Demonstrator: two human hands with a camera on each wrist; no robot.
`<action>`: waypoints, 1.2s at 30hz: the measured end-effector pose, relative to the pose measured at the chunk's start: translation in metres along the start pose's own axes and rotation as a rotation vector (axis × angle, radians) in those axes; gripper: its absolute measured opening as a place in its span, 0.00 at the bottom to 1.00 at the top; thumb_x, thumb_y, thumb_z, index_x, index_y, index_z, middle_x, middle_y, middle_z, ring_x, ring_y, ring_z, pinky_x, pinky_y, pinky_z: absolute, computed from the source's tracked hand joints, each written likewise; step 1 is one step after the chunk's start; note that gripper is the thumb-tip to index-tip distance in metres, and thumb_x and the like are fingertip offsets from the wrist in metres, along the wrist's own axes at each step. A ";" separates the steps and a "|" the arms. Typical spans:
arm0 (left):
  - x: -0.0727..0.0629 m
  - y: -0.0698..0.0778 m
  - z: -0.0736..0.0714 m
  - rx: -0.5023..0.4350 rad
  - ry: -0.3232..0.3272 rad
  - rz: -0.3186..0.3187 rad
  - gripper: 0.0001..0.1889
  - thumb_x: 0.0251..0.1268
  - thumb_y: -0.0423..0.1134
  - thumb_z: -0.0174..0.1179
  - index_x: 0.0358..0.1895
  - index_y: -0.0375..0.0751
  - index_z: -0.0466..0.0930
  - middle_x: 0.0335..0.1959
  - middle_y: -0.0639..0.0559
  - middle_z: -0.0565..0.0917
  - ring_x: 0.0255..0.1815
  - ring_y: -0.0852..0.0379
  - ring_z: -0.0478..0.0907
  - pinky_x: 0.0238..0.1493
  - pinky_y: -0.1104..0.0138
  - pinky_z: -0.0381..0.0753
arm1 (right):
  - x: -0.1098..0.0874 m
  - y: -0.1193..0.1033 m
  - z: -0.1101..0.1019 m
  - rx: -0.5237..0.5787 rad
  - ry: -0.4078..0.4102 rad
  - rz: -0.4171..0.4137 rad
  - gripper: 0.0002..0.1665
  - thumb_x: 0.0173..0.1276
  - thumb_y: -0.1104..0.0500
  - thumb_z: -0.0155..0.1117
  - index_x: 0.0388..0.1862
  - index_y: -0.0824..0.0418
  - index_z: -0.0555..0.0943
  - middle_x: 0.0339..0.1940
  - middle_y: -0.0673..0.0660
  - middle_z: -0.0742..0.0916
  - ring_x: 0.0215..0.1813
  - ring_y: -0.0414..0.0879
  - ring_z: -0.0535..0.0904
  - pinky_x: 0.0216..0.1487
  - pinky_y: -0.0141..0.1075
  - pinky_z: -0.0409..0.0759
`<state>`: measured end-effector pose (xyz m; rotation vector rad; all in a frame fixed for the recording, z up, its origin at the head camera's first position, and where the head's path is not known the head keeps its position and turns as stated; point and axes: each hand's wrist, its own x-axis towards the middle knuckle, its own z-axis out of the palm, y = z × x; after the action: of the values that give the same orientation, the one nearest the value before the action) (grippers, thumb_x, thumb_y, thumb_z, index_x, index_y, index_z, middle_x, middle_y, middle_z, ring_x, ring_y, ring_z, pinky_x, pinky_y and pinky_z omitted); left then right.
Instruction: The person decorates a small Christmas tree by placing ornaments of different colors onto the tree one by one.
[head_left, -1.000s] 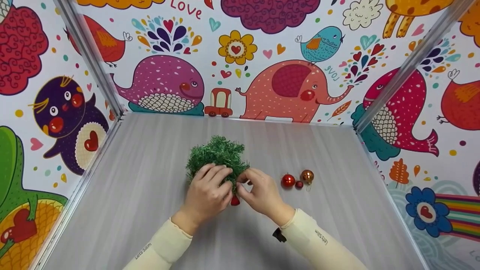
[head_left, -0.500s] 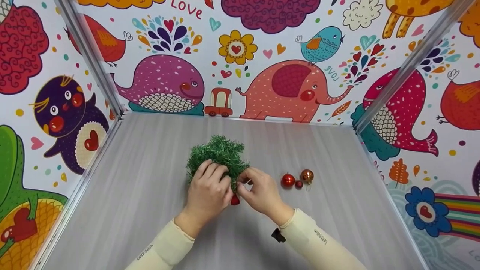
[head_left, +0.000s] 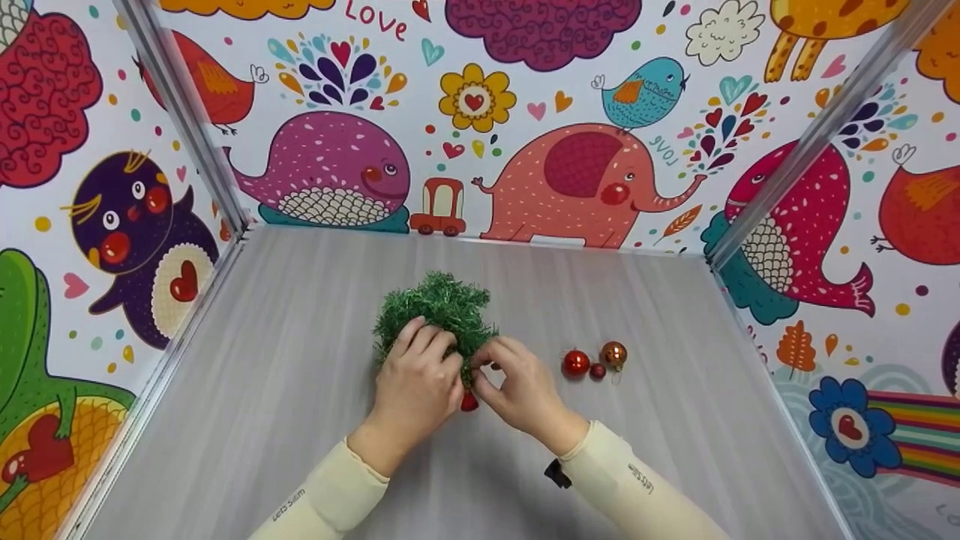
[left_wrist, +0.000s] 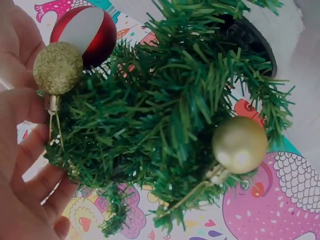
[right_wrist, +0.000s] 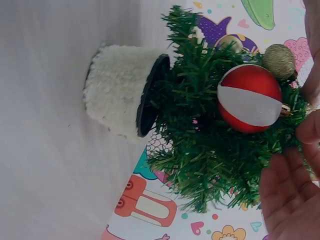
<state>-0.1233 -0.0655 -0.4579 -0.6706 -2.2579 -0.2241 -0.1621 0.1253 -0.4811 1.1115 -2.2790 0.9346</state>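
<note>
My left fingers have shifted slightly leftward since a second ago, my left hand [head_left: 418, 386] bent over the green tree [head_left: 439, 300] upright on the grey table [head_left: 300, 315], my right hand [head_left: 521, 386] arched near its red-and-white ball [right_wrist: 250, 98], though whether either pinches anything I cannot tell.

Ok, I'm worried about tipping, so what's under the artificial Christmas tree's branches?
In the right wrist view, a white fuzzy pot with a black rim sits beneath the branches, on the gray tabletop. What the pot holds is covered by its wall and the branches.
</note>
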 end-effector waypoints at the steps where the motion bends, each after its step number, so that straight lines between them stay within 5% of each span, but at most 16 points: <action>1: 0.000 0.000 0.000 0.000 -0.004 0.002 0.03 0.48 0.37 0.66 0.26 0.42 0.84 0.40 0.46 0.83 0.47 0.44 0.77 0.68 0.50 0.63 | 0.000 0.001 0.001 0.004 0.005 -0.029 0.07 0.64 0.65 0.66 0.37 0.53 0.81 0.39 0.45 0.82 0.41 0.38 0.77 0.41 0.31 0.78; 12: -0.001 -0.001 -0.003 0.022 -0.036 0.024 0.04 0.49 0.39 0.65 0.26 0.43 0.85 0.40 0.47 0.83 0.48 0.45 0.77 0.69 0.51 0.61 | -0.003 0.002 0.002 -0.057 0.015 -0.096 0.04 0.67 0.60 0.66 0.39 0.52 0.84 0.41 0.45 0.82 0.43 0.39 0.79 0.42 0.31 0.80; 26: -0.001 -0.003 -0.002 -0.031 0.008 0.017 0.04 0.48 0.37 0.67 0.24 0.42 0.84 0.38 0.48 0.83 0.46 0.45 0.78 0.68 0.51 0.63 | -0.004 0.008 0.004 0.094 0.004 0.013 0.03 0.67 0.61 0.65 0.37 0.53 0.83 0.36 0.44 0.83 0.38 0.39 0.79 0.38 0.34 0.81; 36: -0.002 -0.004 -0.002 -0.020 -0.018 0.026 0.03 0.48 0.38 0.67 0.24 0.43 0.84 0.38 0.49 0.83 0.47 0.46 0.78 0.70 0.52 0.61 | -0.002 0.006 0.001 0.171 -0.050 0.107 0.03 0.67 0.57 0.64 0.34 0.54 0.83 0.35 0.43 0.83 0.37 0.41 0.81 0.38 0.40 0.83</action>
<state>-0.1228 -0.0703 -0.4578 -0.7150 -2.2654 -0.2285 -0.1657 0.1285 -0.4851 1.1023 -2.3549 1.1749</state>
